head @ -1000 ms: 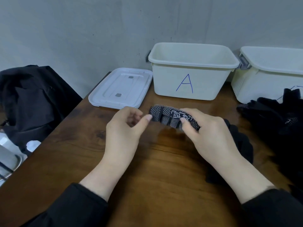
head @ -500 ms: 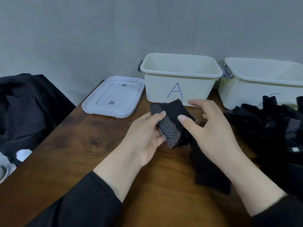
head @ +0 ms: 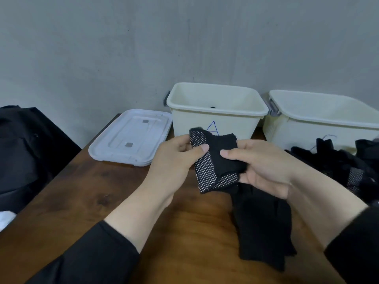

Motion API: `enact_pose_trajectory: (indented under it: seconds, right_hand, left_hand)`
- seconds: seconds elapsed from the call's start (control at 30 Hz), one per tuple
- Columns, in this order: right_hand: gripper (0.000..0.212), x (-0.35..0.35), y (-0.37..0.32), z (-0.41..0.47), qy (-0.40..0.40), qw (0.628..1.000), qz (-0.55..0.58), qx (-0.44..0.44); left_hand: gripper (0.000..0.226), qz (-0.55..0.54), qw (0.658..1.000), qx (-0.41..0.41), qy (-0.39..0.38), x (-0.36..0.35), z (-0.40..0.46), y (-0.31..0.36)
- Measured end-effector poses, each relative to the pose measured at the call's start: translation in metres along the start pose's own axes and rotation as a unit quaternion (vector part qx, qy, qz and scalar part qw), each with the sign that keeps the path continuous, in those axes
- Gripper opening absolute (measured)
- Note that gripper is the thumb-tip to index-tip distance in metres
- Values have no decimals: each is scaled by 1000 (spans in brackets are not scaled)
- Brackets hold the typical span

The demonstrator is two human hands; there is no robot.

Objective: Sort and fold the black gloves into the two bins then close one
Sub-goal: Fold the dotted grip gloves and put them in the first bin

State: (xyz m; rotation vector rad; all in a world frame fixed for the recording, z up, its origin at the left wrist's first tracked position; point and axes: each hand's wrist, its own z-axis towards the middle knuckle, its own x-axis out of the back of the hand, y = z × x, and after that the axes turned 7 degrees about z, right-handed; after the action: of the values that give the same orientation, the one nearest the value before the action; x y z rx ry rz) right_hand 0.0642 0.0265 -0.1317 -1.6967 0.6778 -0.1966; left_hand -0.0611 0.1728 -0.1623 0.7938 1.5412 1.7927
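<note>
Presently, findings as follows.
Folded glove [head: 213,160]: black with white-dotted palm, held at frame centre above the tabletop [head: 86,201], in front of the bin marked A.
Left hand [head: 176,160]: thumb pressed on the dotted face, fingers curled behind; it grips the glove's left side.
Right hand [head: 264,167]: thumb on the plain black flap, fingers curled beneath; it grips the glove's right side.
Bin A [head: 215,113]: cream, open, upper centre of the frame; a small dark item shows inside, kind cannot be told.
Second bin [head: 320,124]: cream, open, upper right, just beside bin A; its marking is partly hidden.
Lid [head: 131,138]: white, flat on the tabletop left of bin A.
Glove pile [head: 348,167]: black, right edge of the frame, in front of the second bin.
Loose black glove [head: 264,232]: flat on the tabletop under the right wrist, lower right.
Dark garment [head: 24,152]: left edge, off the tabletop.
</note>
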Motion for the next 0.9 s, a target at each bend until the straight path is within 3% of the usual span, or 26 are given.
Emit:
enact_pose_trajectory:
  seconds: [0.17, 0.33, 0.5, 0.67, 0.8, 0.9]
  right_hand:
    - [28, 20, -36, 7, 32, 999, -20, 35]
    - [26, 42, -94, 23, 87, 991, -51, 84]
    - [29, 64, -137, 68, 144, 979, -107, 95]
    - [30, 70, -147, 118, 159, 983, -69, 59]
    - [33, 63, -134, 160, 160, 987, 3, 26]
    - [35, 48, -118, 193, 166, 986, 28, -20]
  left_hand:
    - [21, 132, 980, -49, 142, 27, 39, -21]
    - [36, 264, 940, -104, 189, 50, 84, -38]
    - [45, 320, 924, -159, 133, 55, 130, -37]
    - [51, 349, 915, -200, 42, 58, 166, -27]
    - [54, 409, 893, -186, 26, 57, 177, -18]
    - [50, 408, 899, -155, 10, 58, 179, -16]
